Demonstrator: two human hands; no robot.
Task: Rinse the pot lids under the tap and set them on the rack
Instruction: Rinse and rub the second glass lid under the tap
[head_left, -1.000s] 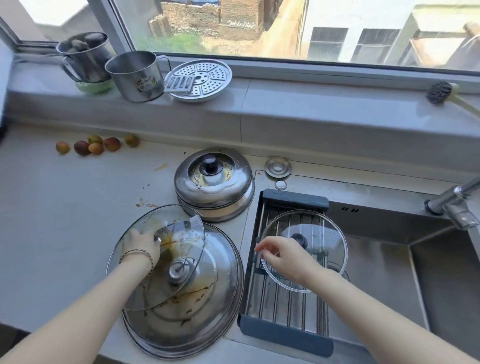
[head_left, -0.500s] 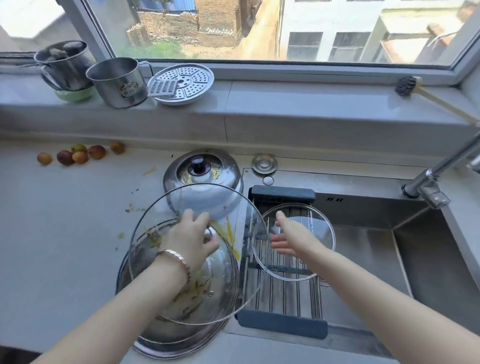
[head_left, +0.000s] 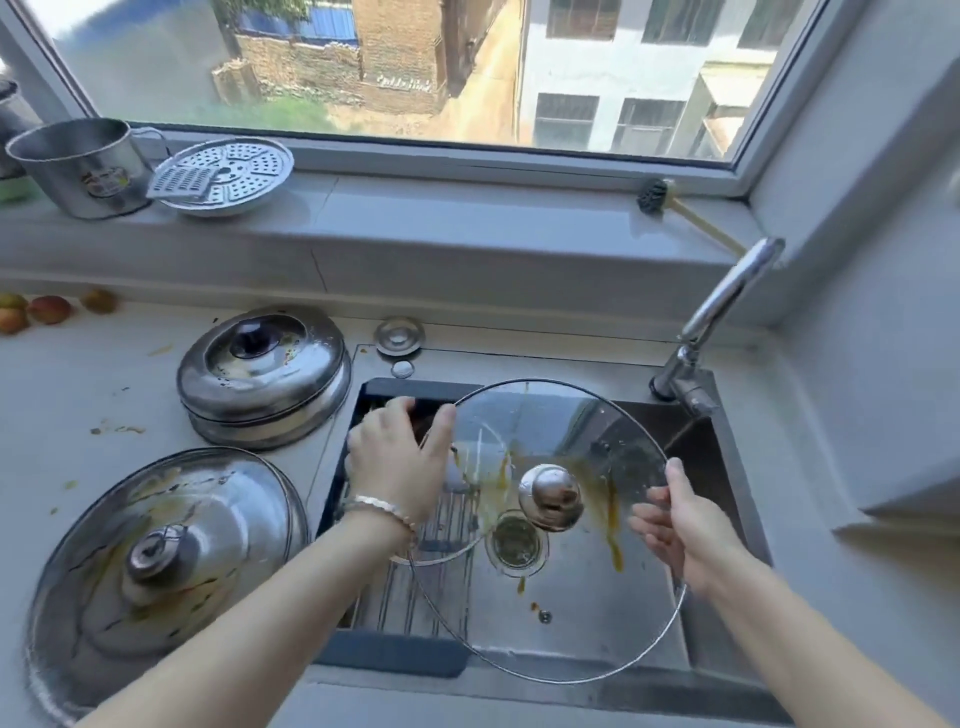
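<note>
A large glass lid (head_left: 550, 496) with a steel knob and yellow streaks is held tilted over the sink (head_left: 727, 499). My left hand (head_left: 400, 467) grips its left rim. My right hand (head_left: 680, 525) pinches its right rim, thumb on top and fingers behind the glass. A smaller glass lid (head_left: 441, 553) lies on the slatted rack (head_left: 395, 654), which spans the sink's left part. The tap (head_left: 717, 317) stands at the sink's back right, with no water visible. Two dirty steel lids sit on the counter: a wide flat one (head_left: 166, 561) and a domed one (head_left: 260, 374).
The sink drain (head_left: 517, 540) shows through the glass lid. On the window sill stand a steel mug (head_left: 83, 166), a perforated steamer plate (head_left: 223, 174) and a brush (head_left: 657, 196). Small fruits (head_left: 47, 309) lie at the far left of the counter.
My left hand lifted the large glass lid off the wide steel lid and carried it right over the sink. My right hand left the small lid on the rack and took the large lid's right rim.
</note>
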